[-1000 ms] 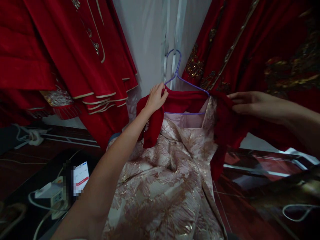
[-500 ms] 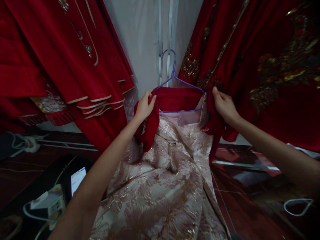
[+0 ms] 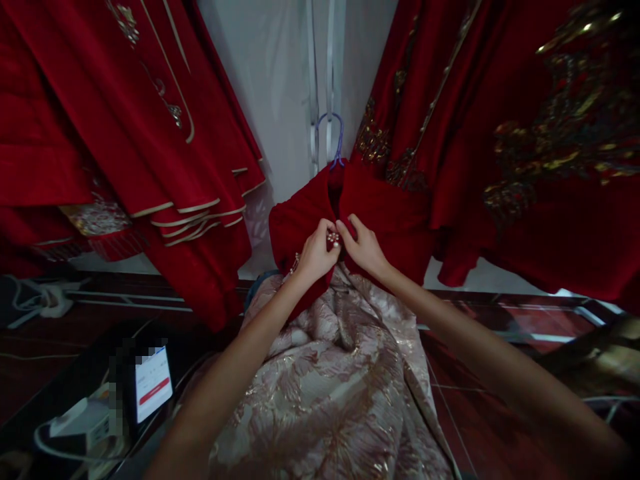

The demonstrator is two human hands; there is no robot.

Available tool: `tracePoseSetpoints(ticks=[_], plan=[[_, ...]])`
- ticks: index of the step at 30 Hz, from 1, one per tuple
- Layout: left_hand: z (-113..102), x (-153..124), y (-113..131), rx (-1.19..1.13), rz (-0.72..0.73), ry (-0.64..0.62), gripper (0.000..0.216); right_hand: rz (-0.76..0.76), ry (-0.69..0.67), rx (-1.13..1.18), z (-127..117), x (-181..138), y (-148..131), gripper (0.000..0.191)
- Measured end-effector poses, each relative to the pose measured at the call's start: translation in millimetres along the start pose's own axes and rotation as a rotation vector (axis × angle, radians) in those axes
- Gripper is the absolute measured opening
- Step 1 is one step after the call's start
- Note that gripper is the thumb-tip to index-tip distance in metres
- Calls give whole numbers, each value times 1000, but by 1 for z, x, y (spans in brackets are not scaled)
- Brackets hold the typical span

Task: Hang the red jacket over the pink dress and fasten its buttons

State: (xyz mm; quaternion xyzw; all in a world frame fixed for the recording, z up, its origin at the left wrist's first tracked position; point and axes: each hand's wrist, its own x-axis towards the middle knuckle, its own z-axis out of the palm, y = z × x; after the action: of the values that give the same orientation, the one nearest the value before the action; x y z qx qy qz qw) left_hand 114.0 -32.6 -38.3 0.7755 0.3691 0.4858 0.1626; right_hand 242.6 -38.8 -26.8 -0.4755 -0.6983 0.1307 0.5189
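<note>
A red jacket (image 3: 305, 207) hangs on a purple hanger (image 3: 341, 137), over a pale pink-gold brocade dress (image 3: 340, 393). Both my hands meet at the jacket's front opening. My left hand (image 3: 320, 252) pinches its left front edge, beside a small beaded flower ornament (image 3: 333, 237). My right hand (image 3: 364, 245) has its fingers closed on the opposite front edge. The two fronts come close together at my fingertips, with a dark gap above them. Whether a fastener sits between the fingers is hidden.
Red garments (image 3: 200, 160) with pale piping hang on the left, and red garments with gold embroidery (image 3: 560, 127) on the right. A lit phone (image 3: 153, 383) lies at lower left by a white power strip (image 3: 95, 420) and cables. Metal rack bars run near the tiled floor.
My hands have come inward and slightly down from the jacket's spread sides to its middle. The red fronts now cover the dress top and most of the hanger.
</note>
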Motion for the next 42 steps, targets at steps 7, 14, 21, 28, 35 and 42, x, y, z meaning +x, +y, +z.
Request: tracePoseSetpoints(ticks=[7, 14, 21, 28, 35, 42], plan=[[15, -7, -1, -228, -66, 182, 30, 119, -25, 511, -9, -12, 25, 28], [21, -9, -11, -414, -256, 281, 18, 74, -44, 544, -9, -21, 34, 28], [5, -4, -11, -378, -242, 128, 16, 58, 13, 536, -4, -20, 27, 26], [-2, -5, -1, -377, -243, -34, 12, 45, 77, 448, -9, -24, 20, 23], [-5, -1, 2, -329, -195, -67, 13, 3, 130, 333, -12, -27, 10, 22], [-19, 14, 14, -127, -28, -244, 11, -38, 46, 281, -23, -23, 18, 35]])
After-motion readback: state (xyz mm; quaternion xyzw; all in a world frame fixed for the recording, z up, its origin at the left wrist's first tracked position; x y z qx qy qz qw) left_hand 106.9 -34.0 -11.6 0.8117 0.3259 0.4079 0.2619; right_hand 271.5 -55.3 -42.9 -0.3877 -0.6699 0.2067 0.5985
